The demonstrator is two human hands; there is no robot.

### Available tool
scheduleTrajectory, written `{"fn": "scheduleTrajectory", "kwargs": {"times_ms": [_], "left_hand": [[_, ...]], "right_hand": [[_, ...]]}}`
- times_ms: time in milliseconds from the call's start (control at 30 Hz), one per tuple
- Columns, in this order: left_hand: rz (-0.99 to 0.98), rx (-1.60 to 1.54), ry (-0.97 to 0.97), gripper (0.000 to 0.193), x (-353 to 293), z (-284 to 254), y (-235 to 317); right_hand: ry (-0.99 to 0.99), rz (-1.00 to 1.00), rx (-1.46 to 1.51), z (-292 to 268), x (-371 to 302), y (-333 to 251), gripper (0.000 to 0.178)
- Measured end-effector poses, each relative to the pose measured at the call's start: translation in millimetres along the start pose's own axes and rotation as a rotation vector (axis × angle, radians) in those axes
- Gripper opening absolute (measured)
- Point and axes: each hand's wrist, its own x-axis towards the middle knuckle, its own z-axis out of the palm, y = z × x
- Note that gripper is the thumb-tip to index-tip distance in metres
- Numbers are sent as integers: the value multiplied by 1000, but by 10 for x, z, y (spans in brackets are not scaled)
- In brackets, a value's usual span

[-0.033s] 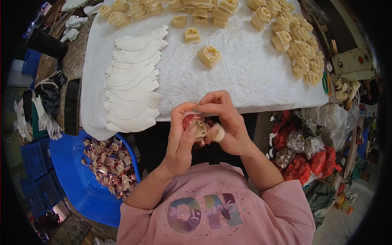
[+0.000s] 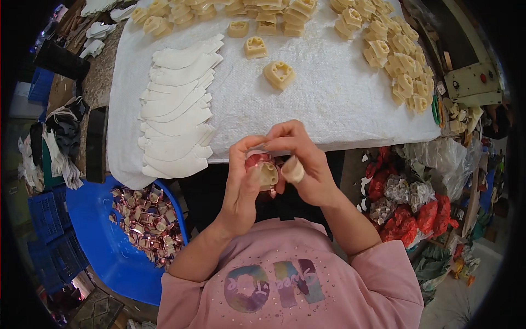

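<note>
My left hand (image 2: 239, 181) is closed around a cream shoe heel (image 2: 268, 175) with a shiny red-pink covering (image 2: 254, 159) around its side. The heel's hollowed end, with small holes, faces up toward me. My right hand (image 2: 311, 171) curls in from the other side, its fingertips meeting the left ones at the heel's far edge; what they pinch there is partly hidden. At my right thumb sits a pale, tube-like piece (image 2: 292, 170), perhaps a thumb wrap. Both hands are above my lap, just before the near edge of the cloth-covered table (image 2: 329, 123).
Bare cream heels (image 2: 279, 75) stand on the table, with piles at the back and right. Overlapping white curved pieces (image 2: 178, 112) lie at its left. A blue tub (image 2: 98, 241) at lower left holds many red-pink covered heels (image 2: 148, 222). Red bags (image 2: 402, 222) are at right.
My right thumb, with the pale piece on it, has shifted slightly and shows less blur. Both hands keep nearly the same place around the heel.
</note>
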Motion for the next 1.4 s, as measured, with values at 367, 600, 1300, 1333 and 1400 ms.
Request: {"fn": "scheduleTrajectory", "kwargs": {"times_ms": [367,600,1300,1333,1400], "left_hand": [[262,337,84,74,-46,212,40],[345,227,240,49,69,168,52],[122,102,63,81,139,69,190],[139,359,77,83,134,82,240],[352,540,51,86,193,20,110]], "right_hand": [[-71,206,448,146,-18,-12,14],[-11,56,336,294,-108,70,36],[125,18,-161,-64,78,-82,40],[39,53,-346,-72,98,-169,38],[-110,141,-565,-50,155,-250,31]]}}
